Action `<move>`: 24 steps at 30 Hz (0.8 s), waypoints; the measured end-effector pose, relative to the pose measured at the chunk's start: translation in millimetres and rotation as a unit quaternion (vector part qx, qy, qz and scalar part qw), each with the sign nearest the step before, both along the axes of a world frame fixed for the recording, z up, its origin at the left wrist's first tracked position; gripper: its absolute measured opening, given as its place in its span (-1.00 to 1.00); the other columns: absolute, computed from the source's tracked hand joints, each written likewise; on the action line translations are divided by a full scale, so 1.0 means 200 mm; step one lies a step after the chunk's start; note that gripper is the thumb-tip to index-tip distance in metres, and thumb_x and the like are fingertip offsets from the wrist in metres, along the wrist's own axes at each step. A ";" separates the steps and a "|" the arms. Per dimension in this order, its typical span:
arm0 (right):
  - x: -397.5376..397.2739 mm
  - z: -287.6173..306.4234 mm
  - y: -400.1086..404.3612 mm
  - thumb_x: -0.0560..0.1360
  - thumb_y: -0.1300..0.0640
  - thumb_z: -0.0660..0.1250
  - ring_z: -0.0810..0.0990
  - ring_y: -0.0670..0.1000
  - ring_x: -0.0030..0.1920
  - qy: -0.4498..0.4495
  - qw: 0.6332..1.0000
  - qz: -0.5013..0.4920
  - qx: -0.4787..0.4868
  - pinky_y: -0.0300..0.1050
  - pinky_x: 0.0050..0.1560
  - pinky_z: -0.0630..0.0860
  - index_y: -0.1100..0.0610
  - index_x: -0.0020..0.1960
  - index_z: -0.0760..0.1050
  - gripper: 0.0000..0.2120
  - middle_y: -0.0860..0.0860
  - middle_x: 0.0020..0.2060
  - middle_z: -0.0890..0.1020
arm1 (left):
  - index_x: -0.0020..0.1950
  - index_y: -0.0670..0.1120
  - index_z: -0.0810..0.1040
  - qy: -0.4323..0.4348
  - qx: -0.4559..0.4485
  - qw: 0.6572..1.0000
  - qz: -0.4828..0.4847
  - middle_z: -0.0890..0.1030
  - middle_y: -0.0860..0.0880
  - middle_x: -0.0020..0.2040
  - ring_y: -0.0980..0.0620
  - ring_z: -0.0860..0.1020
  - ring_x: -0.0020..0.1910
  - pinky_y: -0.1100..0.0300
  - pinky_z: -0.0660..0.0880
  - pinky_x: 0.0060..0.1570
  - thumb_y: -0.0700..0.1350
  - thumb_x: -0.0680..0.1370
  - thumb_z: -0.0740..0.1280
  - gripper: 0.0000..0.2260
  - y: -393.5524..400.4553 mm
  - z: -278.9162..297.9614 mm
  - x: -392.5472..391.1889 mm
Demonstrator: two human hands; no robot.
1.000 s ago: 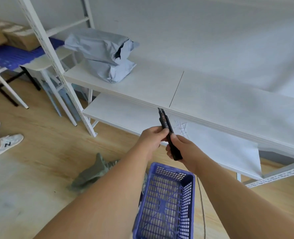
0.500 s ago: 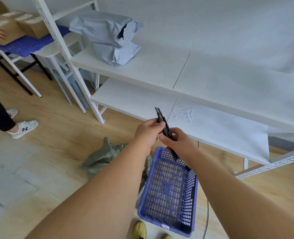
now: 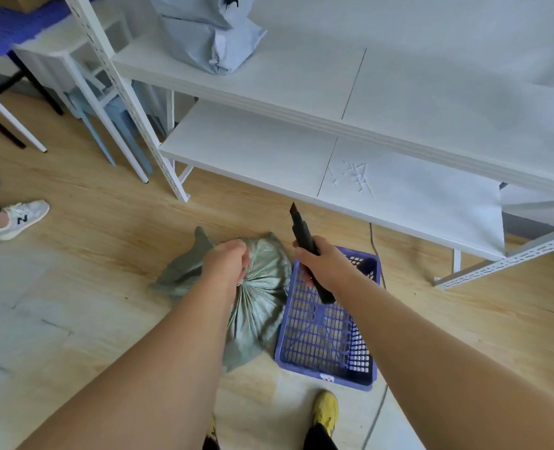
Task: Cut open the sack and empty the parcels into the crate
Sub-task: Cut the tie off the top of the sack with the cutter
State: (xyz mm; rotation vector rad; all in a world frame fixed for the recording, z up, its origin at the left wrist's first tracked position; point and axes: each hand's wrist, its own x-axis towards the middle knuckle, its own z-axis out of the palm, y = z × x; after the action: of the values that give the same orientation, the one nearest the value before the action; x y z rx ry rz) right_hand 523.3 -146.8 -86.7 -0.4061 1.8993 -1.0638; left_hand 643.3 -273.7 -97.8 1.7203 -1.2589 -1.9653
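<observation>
A grey-green woven sack [image 3: 262, 293] lies on the wooden floor, gathered at its neck. My left hand [image 3: 227, 259] sits over the gathered neck with curled fingers; whether it grips the cloth is not plain. Right beside the sack stands a blue plastic crate [image 3: 327, 339] with a perforated bottom and nothing in it. My right hand [image 3: 321, 266] grips a black utility knife [image 3: 305, 241] above the crate's far left corner, blade end pointing up and away from me.
A white metal shelf rack [image 3: 301, 92] stands behind, with grey mailer bags [image 3: 207, 30] on its upper board. Another person's white sneakers [image 3: 19, 219] are at the left. My yellow shoe [image 3: 326, 410] is near the crate. A cable [image 3: 374, 241] runs on the floor.
My left hand let go of the knife and dropped onto the sack's neck. The right hand keeps the knife, its tip showing. The view tilted down.
</observation>
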 end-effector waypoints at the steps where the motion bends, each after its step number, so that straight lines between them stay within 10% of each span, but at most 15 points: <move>1: 0.08 -0.05 -0.05 0.62 0.16 0.23 0.44 -0.03 -0.43 -0.014 1.000 -0.004 0.002 -0.21 -0.40 0.44 0.16 0.16 0.43 -0.86 0.07 -0.30 0.48 | -0.27 -0.06 0.44 -0.010 -0.003 1.000 0.001 0.46 -0.01 -0.38 0.08 0.33 -0.48 0.27 0.15 -0.52 -0.20 0.61 0.20 -0.75 -0.05 -0.03 0.08; 8: 0.47 -0.38 -0.29 0.58 0.18 0.29 0.46 0.02 -0.41 -0.060 0.997 -0.045 0.032 -0.09 -0.35 0.43 0.16 -0.08 0.42 -0.92 0.08 -0.35 0.48 | 0.00 -0.12 0.50 -0.104 0.027 0.994 0.026 0.55 0.00 -0.19 0.09 0.45 -0.30 0.24 0.30 -0.37 -0.18 0.62 0.20 -0.90 -0.36 -0.25 0.57; 14: 0.59 -0.52 -0.26 0.56 0.13 0.32 0.48 -0.02 -0.43 -0.038 0.994 -0.055 0.087 -0.14 -0.36 0.47 0.16 0.02 0.47 -0.90 0.07 -0.31 0.52 | -0.26 0.00 0.44 -0.107 0.010 0.993 -0.057 0.53 -0.07 -0.11 -0.01 0.47 -0.15 0.12 0.37 -0.08 -0.17 0.60 0.19 -0.76 -0.39 -0.38 0.56; 20: 0.51 -0.59 -0.23 0.58 0.09 0.31 0.53 0.00 -0.35 -0.020 0.996 -0.024 0.088 -0.11 -0.26 0.51 0.12 0.10 0.50 -0.85 0.04 -0.28 0.55 | 0.13 -0.02 0.59 -0.094 0.008 0.991 -0.091 0.63 -0.05 -0.01 -0.02 0.59 -0.07 0.09 0.50 0.09 -0.14 0.57 0.28 -0.83 -0.27 -0.56 0.53; 24: 0.45 -0.70 -0.21 0.59 0.09 0.29 0.53 -0.01 -0.34 -0.024 0.996 -0.013 0.081 -0.15 -0.28 0.52 0.11 0.09 0.51 -0.87 0.06 -0.27 0.55 | 0.16 -0.04 0.58 -0.085 0.016 0.992 -0.090 0.60 -0.06 -0.10 -0.03 0.53 -0.14 0.13 0.50 -0.08 -0.20 0.56 0.31 -0.80 -0.18 -0.72 0.48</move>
State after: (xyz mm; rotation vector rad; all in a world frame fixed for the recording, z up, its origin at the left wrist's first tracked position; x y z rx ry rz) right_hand 613.4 -187.9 -226.0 -0.2620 1.9358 -0.9201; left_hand 739.1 -309.1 -242.3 1.8835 -1.4976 -1.9785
